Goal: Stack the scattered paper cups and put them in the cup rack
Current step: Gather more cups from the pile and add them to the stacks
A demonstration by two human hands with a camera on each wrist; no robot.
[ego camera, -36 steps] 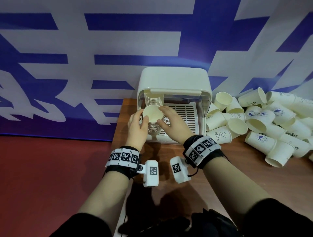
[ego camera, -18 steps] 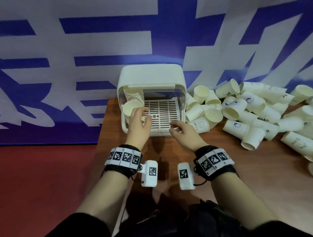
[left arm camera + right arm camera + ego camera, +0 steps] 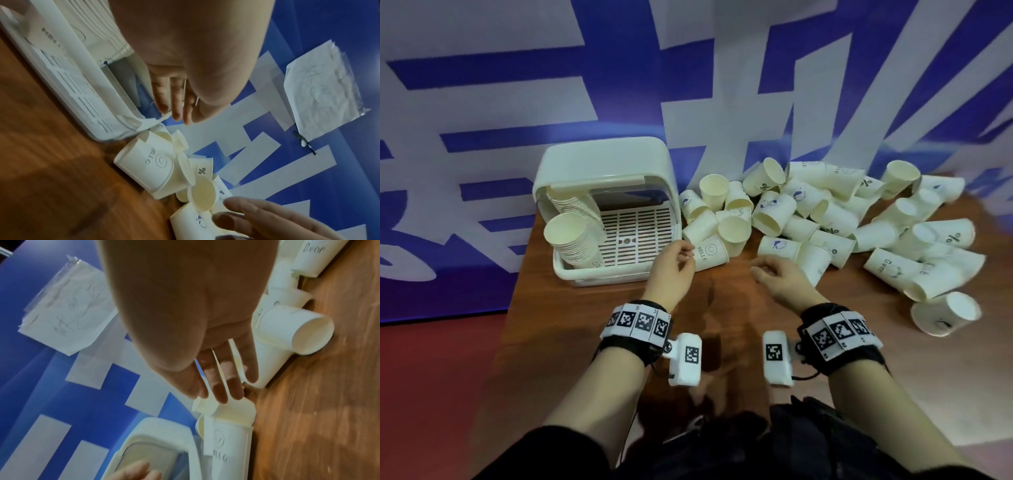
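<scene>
A white cup rack [image 3: 599, 164] with a slotted floor stands at the table's back left. A long stack of nested paper cups [image 3: 571, 236] leans in its left side. Scattered paper cups [image 3: 825, 219] lie in a heap to its right. My left hand [image 3: 681, 253] [image 3: 174, 107] hovers empty by the rack's right front corner, fingers relaxed, next to a cup printed HELLO [image 3: 710, 253] [image 3: 152, 162]. My right hand [image 3: 767, 270] [image 3: 222, 386] hovers empty with straight fingers over the cups, just short of a cup with a blue logo [image 3: 779, 247].
The wooden table [image 3: 722, 308] has bare surface in front of the hands. A blue and white banner [image 3: 688, 85] stands right behind the rack and the cups. One cup [image 3: 945, 317] lies apart at the right. The red floor [image 3: 438, 377] lies left of the table.
Both hands let go of the cup stack in the rack and moved right toward the scattered cups. The head view swung right and the stack now rests alone in the rack.
</scene>
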